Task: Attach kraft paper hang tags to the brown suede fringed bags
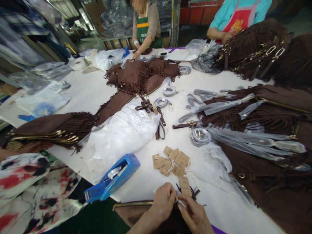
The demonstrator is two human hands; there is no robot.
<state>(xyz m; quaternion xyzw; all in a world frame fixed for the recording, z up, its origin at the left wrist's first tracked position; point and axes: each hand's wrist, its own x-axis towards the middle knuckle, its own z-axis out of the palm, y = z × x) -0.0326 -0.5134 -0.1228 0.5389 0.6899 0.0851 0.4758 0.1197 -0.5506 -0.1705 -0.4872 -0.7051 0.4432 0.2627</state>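
Note:
At the table's near edge, my left hand [165,201] is closed in a pinch, its fingertips meeting those of my right hand [193,213]. Between them is a small, pale, shiny piece, too small to make out. Under both hands lies a brown fringed bag [131,214] with a gold zipper along its top edge. A cardboard hang tag [185,186] rests just beyond my fingertips, beside dark fringe strands. Farther on is a loose pile of brown hang tags [172,161] with white strings. To the left, a blue tape dispenser [113,178] stands on the table.
White plastic bags [122,130] lie left of centre, with brown wrist straps [161,125] beside them. Wrapped straps and fringed bags [268,130] fill the right. More fringed bags [133,76] are piled mid-table. Two people [147,29] work across; another person's patterned clothing [36,191] is at left.

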